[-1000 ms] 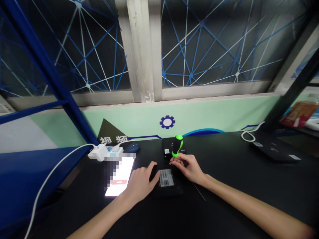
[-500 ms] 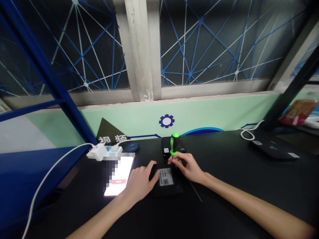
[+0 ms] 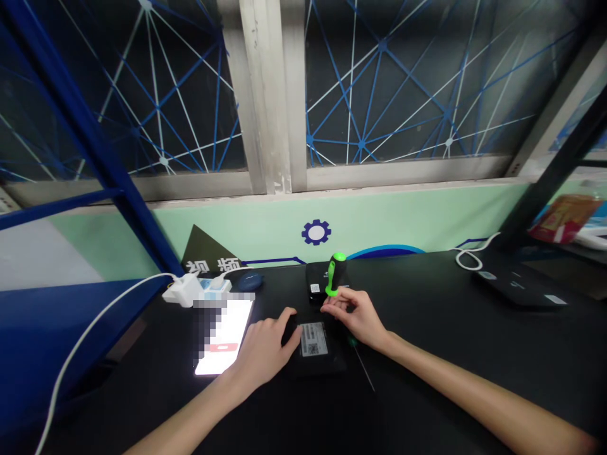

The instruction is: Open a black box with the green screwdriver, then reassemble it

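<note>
My left hand [image 3: 268,341] grips the left edge of a flat black device [image 3: 327,363], its thumb beside the white printed label [image 3: 313,339] on top. My right hand [image 3: 358,316] pinches the lower part of a screwdriver [image 3: 337,273] with a black and bright green handle. The handle points up and leans a little right; its tip is hidden by my fingers. Under my right hand lies a second screwdriver [image 3: 364,368], its thin shaft toward me and a bit of green showing. A black box [image 3: 314,289] with a small white label sits just behind the screwdriver.
Left of my hand lies a lit tablet-like screen [image 3: 222,347], partly blurred out. Behind it are a white charger [image 3: 184,291] on a power strip and a dark blue mouse [image 3: 250,280]. A black laptop-like slab [image 3: 516,285] and white cable [image 3: 469,258] lie far right.
The upright screwdriver's handle has tipped slightly to the right. More of the green part of the lying screwdriver shows beneath my right hand. My left hand stays on the device.
</note>
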The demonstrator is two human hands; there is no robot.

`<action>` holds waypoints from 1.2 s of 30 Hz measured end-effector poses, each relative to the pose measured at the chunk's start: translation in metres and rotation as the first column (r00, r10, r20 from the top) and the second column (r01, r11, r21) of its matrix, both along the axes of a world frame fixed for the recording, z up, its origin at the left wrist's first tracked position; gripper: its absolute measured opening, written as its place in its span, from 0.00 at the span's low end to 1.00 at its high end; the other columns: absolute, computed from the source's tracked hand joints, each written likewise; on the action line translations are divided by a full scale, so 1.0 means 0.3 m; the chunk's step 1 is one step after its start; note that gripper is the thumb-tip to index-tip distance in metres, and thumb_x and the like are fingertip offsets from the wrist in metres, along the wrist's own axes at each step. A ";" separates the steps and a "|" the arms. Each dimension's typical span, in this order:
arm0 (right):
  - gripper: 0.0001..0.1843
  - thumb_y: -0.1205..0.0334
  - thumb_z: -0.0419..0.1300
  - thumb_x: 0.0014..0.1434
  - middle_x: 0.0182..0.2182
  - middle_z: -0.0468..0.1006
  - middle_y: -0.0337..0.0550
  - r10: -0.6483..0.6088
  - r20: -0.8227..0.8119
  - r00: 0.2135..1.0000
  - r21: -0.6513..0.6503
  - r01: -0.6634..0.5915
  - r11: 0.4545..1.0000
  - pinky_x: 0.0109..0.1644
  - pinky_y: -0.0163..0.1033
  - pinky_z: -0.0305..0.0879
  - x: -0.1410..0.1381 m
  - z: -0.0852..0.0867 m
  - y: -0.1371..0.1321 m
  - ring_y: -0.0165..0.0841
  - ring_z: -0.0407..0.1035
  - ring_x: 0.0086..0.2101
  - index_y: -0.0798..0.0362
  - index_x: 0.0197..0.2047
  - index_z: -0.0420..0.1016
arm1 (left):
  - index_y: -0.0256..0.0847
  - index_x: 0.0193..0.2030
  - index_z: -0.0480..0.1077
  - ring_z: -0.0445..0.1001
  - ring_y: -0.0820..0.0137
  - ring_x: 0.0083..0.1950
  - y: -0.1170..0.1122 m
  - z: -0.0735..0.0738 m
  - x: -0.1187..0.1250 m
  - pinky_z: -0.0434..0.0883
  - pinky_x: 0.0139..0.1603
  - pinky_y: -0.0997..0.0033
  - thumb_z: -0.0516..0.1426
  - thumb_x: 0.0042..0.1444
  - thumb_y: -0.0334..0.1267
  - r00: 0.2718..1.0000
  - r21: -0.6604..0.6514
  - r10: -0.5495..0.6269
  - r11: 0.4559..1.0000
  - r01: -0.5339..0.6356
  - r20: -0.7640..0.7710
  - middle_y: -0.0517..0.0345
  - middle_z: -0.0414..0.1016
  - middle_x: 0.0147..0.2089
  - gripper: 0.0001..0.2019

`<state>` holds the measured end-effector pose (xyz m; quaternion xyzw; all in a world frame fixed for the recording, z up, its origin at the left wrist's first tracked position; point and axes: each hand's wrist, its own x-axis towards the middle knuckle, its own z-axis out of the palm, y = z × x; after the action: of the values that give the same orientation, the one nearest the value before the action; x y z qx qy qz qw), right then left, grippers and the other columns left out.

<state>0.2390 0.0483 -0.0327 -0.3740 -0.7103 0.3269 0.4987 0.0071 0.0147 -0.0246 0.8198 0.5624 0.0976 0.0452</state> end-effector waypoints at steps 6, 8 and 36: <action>0.12 0.54 0.64 0.61 0.27 0.80 0.43 0.012 0.035 0.999 0.021 -0.013 1.000 0.26 0.33 0.59 0.003 0.006 -0.007 0.27 0.64 0.21 0.55 0.33 0.79 | 0.48 0.58 0.62 0.77 0.59 0.32 0.001 0.002 0.002 0.63 0.31 0.70 0.42 0.68 0.53 1.000 0.015 -0.003 1.000 0.003 -0.004 0.57 0.77 0.31 0.20; 0.13 0.54 0.62 0.63 0.30 0.82 0.45 0.029 0.032 0.999 0.017 -0.030 0.999 0.26 0.33 0.61 0.003 0.005 -0.009 0.28 0.66 0.22 0.55 0.34 0.78 | 0.48 0.58 0.63 0.77 0.58 0.32 0.000 0.001 0.003 0.63 0.31 0.70 0.42 0.68 0.53 1.000 0.023 -0.002 1.000 0.002 -0.010 0.57 0.77 0.30 0.20; 0.15 0.50 0.64 0.60 0.24 0.76 0.40 0.045 -0.098 0.994 -0.045 -0.049 0.998 0.27 0.34 0.71 -0.012 0.015 -0.016 0.29 0.71 0.24 0.55 0.33 0.74 | 0.46 0.59 0.64 0.77 0.60 0.31 -0.006 0.013 0.004 0.63 0.30 0.70 0.42 0.69 0.52 1.000 0.003 -0.003 1.000 0.003 0.000 0.56 0.77 0.30 0.21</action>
<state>0.2355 0.0436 -0.0282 -0.3526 -0.6859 0.3730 0.5159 0.0084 0.0130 -0.0207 0.8207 0.5610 0.0986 0.0443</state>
